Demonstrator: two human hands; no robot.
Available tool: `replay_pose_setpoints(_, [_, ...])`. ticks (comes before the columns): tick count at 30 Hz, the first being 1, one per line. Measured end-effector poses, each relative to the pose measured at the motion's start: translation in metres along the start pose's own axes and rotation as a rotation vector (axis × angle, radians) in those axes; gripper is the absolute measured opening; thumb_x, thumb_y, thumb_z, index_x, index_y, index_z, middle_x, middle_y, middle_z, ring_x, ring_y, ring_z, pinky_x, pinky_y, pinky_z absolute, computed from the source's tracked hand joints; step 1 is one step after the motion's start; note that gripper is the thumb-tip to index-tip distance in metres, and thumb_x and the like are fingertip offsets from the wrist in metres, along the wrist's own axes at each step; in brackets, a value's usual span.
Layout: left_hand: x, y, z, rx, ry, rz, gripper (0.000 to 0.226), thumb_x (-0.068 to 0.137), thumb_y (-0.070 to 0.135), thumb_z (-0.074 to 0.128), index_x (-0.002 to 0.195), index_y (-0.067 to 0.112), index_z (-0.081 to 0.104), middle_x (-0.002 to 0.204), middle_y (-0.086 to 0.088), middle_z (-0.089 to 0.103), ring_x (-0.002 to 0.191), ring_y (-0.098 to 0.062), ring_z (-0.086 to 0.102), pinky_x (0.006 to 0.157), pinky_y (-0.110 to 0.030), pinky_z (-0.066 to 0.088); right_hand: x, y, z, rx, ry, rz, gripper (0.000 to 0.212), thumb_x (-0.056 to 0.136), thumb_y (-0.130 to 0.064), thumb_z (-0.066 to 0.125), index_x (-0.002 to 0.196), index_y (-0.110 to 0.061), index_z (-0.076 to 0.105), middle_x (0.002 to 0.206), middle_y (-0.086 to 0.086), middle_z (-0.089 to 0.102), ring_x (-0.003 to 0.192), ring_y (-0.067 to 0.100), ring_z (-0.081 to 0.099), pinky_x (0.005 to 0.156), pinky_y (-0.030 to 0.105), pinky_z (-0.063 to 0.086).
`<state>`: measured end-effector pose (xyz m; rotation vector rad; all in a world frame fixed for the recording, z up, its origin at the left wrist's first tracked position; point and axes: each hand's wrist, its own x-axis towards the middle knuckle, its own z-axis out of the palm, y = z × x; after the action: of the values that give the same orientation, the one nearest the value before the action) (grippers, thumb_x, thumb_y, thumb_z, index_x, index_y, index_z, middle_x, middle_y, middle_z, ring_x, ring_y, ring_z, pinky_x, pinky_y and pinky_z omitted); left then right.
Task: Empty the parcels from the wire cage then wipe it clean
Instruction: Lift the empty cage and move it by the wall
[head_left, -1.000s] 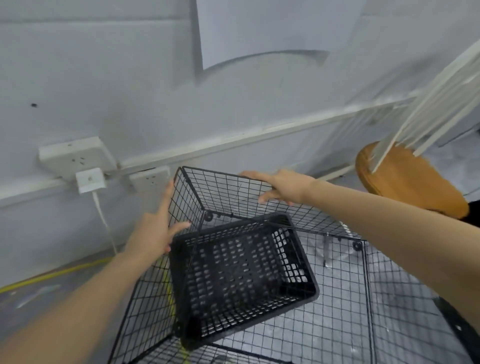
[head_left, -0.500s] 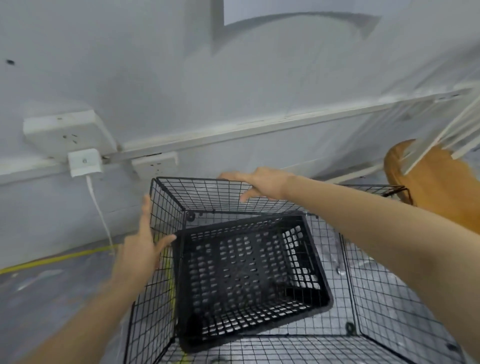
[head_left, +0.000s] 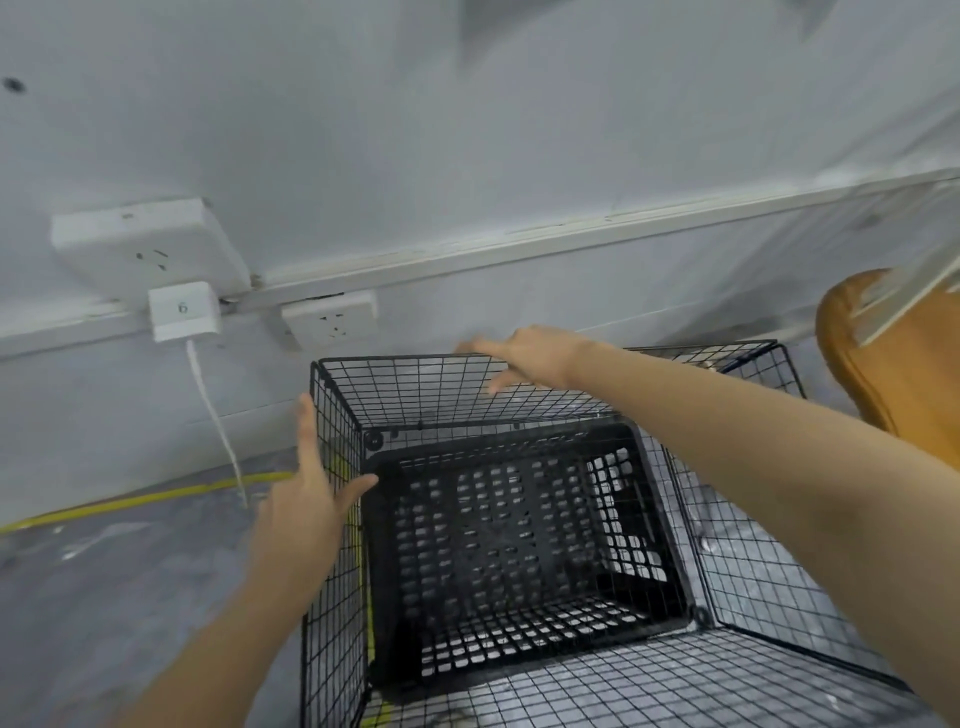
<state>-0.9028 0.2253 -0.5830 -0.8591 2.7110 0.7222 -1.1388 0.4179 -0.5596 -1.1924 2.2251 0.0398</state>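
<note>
The black wire cage stands on the floor by the wall, open at the top. Inside it sits a black plastic basket with nothing in it; I see no parcels. My left hand lies flat against the outside of the cage's left panel, fingers straight up and thumb hooked over to the inside. My right hand holds the top edge of the far panel, fingers over the rim and thumb on the near side.
The grey wall is close behind the cage, with a white socket box, a plugged-in charger with a hanging white cable, and a second socket. A wooden chair seat is at the right. A yellow line runs along the grey floor.
The cage has turned and shifted toward the wall with both hands still on it. Its far panel now faces the wall more squarely, and my view has dropped lower.
</note>
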Motion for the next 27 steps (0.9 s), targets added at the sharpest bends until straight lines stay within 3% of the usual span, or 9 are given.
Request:
replay_pose_setpoints(2, [-0.002,0.0,0.001,-0.002,0.012,0.021,0.103,0.083,0.054,0.055,0.146,0.032,-0.023,0.048,-0.008,0.053,0.044,-0.021,0.05,0.045,-0.03,0.035,-0.002,0.0,0.001,-0.029,0.013,-0.008,0.061,0.095,-0.038,0.051,0.149,-0.025,0.025,0.072,-0.002,0.051,0.062,0.02,0.051,0.072,0.034,0.049])
replay_pose_setpoints(4, [-0.006,-0.002,0.001,-0.032,0.018,0.024,0.104,0.083,0.051,0.058,0.146,0.033,-0.022,0.047,-0.008,0.052,0.044,-0.023,0.051,0.046,-0.032,0.04,-0.002,-0.002,0.003,-0.028,0.013,-0.012,0.058,0.097,-0.04,0.049,0.148,-0.025,0.026,0.101,0.009,0.059,0.086,0.025,0.057,0.086,0.038,0.048])
replay_pose_setpoints(6, [-0.011,-0.007,0.0,-0.073,0.018,0.007,0.104,0.083,0.048,0.06,0.146,0.033,-0.022,0.046,-0.008,0.051,0.042,-0.024,0.052,0.041,-0.03,0.039,-0.001,-0.01,0.004,-0.006,-0.001,-0.013,0.057,0.097,-0.04,0.048,0.148,-0.028,0.025,0.115,0.013,0.057,0.094,0.025,0.055,0.088,0.038,0.046])
replay_pose_setpoints(12, [-0.024,-0.02,-0.005,-0.113,0.032,-0.039,0.104,0.083,0.046,0.06,0.149,0.03,-0.019,0.047,-0.009,0.052,0.043,-0.027,0.055,0.045,-0.035,0.046,0.013,-0.033,-0.001,-0.023,-0.067,-0.033,0.066,0.093,-0.042,0.054,0.149,-0.029,0.02,0.121,0.016,0.054,0.104,0.03,0.057,0.092,0.041,0.045])
replay_pose_setpoints(17, [-0.028,-0.025,-0.004,-0.119,0.018,-0.039,0.106,0.084,0.045,0.061,0.144,0.038,-0.026,0.046,-0.007,0.055,0.041,-0.026,0.056,0.045,-0.038,0.052,0.015,-0.039,0.002,-0.051,-0.06,-0.024,0.069,0.091,-0.043,0.056,0.148,-0.025,0.021,0.13,0.017,0.052,0.11,0.031,0.056,0.094,0.042,0.044])
replay_pose_setpoints(24, [-0.032,-0.013,-0.002,-0.096,-0.002,-0.019,0.107,0.085,0.045,0.061,0.147,0.031,-0.025,0.047,-0.005,0.052,0.039,-0.019,0.049,0.043,-0.032,0.046,0.007,-0.029,0.002,-0.087,-0.076,0.017,0.065,0.091,-0.046,0.054,0.144,-0.021,0.026,0.129,0.016,0.052,0.107,0.031,0.056,0.094,0.044,0.047])
replay_pose_setpoints(27, [-0.033,-0.006,0.0,-0.104,-0.024,0.006,0.108,0.084,0.048,0.06,0.144,0.034,-0.029,0.05,-0.006,0.055,0.042,-0.021,0.053,0.047,-0.035,0.049,0.001,-0.022,0.005,-0.087,-0.068,0.051,0.065,0.091,-0.047,0.054,0.143,-0.021,0.026,0.129,0.015,0.052,0.107,0.032,0.057,0.093,0.043,0.048])
